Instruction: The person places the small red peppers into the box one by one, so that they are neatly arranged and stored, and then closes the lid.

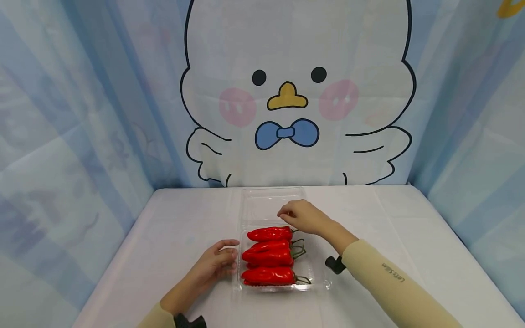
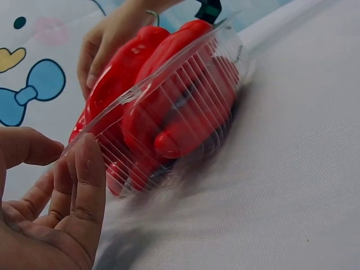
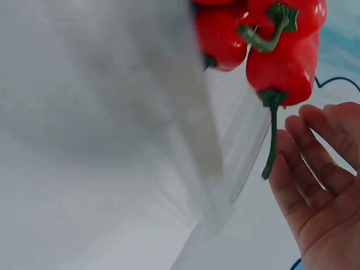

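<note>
In the head view a clear plastic clamshell box lies on the table with its lid folded back. Several glossy red peppers with green stems lie crosswise in its base, stems to the right. My left hand is at the box's left side; in the left wrist view its fingers and thumb hold the rim. Over the farthest pepper and the lid's near part hovers my right hand. The right wrist view has its fingers loosely bent beside a pepper stem, holding nothing.
A white cloth covers the table. Behind it stands a backdrop with a cartoon bird, and patterned curtains close in both sides. The opened lid takes up the back middle of the table.
</note>
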A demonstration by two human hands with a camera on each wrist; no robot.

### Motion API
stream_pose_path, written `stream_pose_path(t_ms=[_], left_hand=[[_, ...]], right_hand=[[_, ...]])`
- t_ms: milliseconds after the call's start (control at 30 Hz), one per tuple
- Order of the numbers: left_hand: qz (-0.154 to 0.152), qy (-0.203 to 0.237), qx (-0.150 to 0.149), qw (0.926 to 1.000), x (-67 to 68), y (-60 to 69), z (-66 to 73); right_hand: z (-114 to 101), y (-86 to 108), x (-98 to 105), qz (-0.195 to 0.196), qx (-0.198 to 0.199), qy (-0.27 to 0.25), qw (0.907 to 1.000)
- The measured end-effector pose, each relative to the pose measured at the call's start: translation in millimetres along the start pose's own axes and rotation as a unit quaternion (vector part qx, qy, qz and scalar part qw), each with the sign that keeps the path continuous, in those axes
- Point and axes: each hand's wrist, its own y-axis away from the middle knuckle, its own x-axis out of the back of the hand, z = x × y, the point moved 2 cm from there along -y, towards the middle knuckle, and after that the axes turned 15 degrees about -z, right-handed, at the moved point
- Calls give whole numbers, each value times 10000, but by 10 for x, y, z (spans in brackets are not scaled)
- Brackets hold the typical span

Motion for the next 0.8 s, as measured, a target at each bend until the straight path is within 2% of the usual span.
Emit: stream_pose_path(t_ms=[100,200,300,367,433,500,567,633,800], left_hand=[[54,-80,59,9999,17,-8,4],[245,-272,137,9992,36,-31,7],[589,-506,267,9966,47,-74,35],[808,-617,352,9942,49,-112,66],[988,-684,398,9920,49,-157,105],[1090,-721,402,9906,51,-205,144],[1137,-707,383,9903,58,-255,180],[1159,-689,344,9903,71,-305,208],[1160,-609,314,9909,109,-407,235]], right_hand=[[100,39,21,266,-236,-157,9992],[204,95,46,707,-662,-307,9948],[311,173,77,1182,-1194,-619,9838],[382,229,95,1318,-1551,-911,9748],[451,284,103,1181,-1861,-1251,9673],[518,325,89,843,-2188,-1681,9575],[570,364,63,449,-2431,-2167,9444],[615,393,17,128,-2577,-2745,9263],[684,442,-90,-211,-2363,-4009,8849]])
